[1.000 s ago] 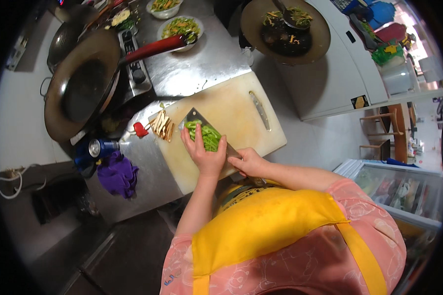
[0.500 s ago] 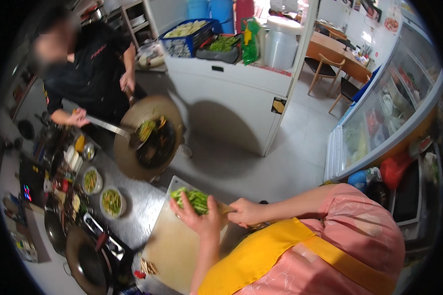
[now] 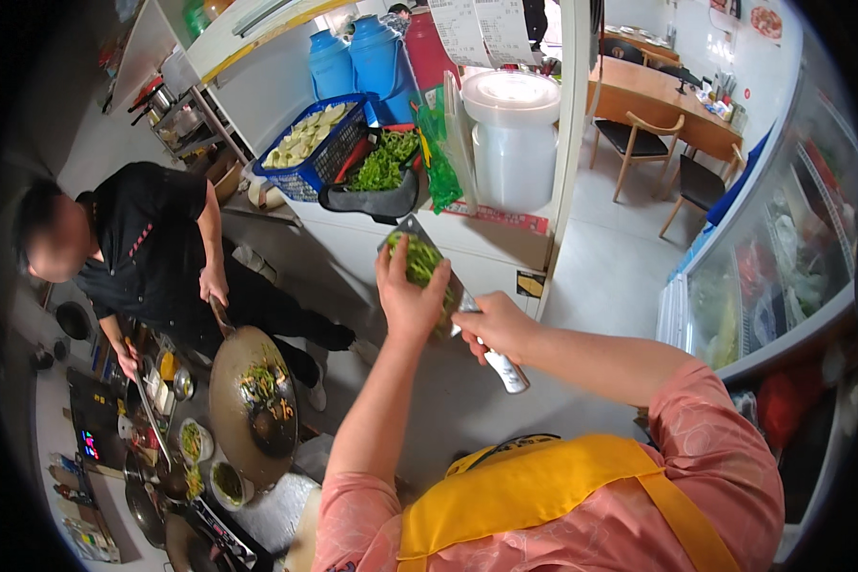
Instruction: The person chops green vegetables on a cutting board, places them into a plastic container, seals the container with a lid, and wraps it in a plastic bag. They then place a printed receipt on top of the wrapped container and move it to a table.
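Note:
My right hand (image 3: pixel 501 327) is closed round the handle of a cleaver (image 3: pixel 509 375). Its broad blade reaches forward and to the left, held up in front of me. A heap of chopped green vegetables (image 3: pixel 422 259) lies on the blade. My left hand (image 3: pixel 412 297) covers the heap with bent, spread fingers and holds it against the metal. Just beyond the blade tip, a dark grey tray (image 3: pixel 367 202) with leafy greens (image 3: pixel 391 160) stands on a white counter. How far the blade is from that tray is hard to judge.
At left a person in black (image 3: pixel 153 243) tilts a large wok (image 3: pixel 224 410) with food in it and holds a ladle (image 3: pixel 148 405) over bowls. The far counter also carries a blue basket (image 3: pixel 326 176) of pale slices and a white bucket (image 3: pixel 515 157). A glass-door fridge (image 3: pixel 767 238) stands right.
Both my hands have lifted the greens on the cleaver off the cutting board and carried them forward toward the counter. The co-worker's ladle has moved from the wok to the bowls.

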Demonstrator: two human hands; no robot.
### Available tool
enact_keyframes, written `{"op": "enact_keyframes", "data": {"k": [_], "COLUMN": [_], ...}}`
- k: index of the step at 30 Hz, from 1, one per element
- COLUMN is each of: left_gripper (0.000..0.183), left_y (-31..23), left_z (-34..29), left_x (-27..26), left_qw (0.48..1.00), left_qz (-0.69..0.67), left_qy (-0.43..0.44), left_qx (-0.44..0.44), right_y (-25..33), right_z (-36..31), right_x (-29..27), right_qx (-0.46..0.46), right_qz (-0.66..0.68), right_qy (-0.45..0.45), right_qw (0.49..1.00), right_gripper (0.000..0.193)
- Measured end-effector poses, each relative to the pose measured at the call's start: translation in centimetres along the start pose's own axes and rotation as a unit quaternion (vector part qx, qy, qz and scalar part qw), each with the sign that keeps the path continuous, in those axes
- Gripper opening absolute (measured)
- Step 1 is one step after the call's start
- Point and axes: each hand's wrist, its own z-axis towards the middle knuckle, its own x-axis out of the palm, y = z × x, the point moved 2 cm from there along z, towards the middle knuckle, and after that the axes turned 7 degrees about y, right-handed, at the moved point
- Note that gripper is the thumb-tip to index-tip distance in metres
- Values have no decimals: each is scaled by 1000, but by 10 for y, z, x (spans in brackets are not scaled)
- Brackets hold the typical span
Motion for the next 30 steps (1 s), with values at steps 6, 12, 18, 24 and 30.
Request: {"op": "enact_keyframes", "data": {"k": [6,12,18,24,30], "left_gripper": [70,73,59,36,32], "left_y": [66,142,188,231,240], "left_z": [162,300,357,391,402], "left_x": [20,54,101,135,134], "left_qw": [996,946,968,972,955], "left_qz": [-74,-289,-76,62,133], "left_qy": [55,145,181,206,256], "left_qx": [16,22,158,99,60], "right_y": [77,133,147,141,150], "right_z": [125,255,332,300,262], "right_x": [-18,-30,-49,-47,-53], "right_qx": [-65,-91,-67,-66,-175], "right_qz": [73,92,109,106,-93], "right_qy": [-26,-113,-170,-177,-229], "right_qw": [995,985,977,976,953], "right_gripper": [23,16,13,9,20]}}
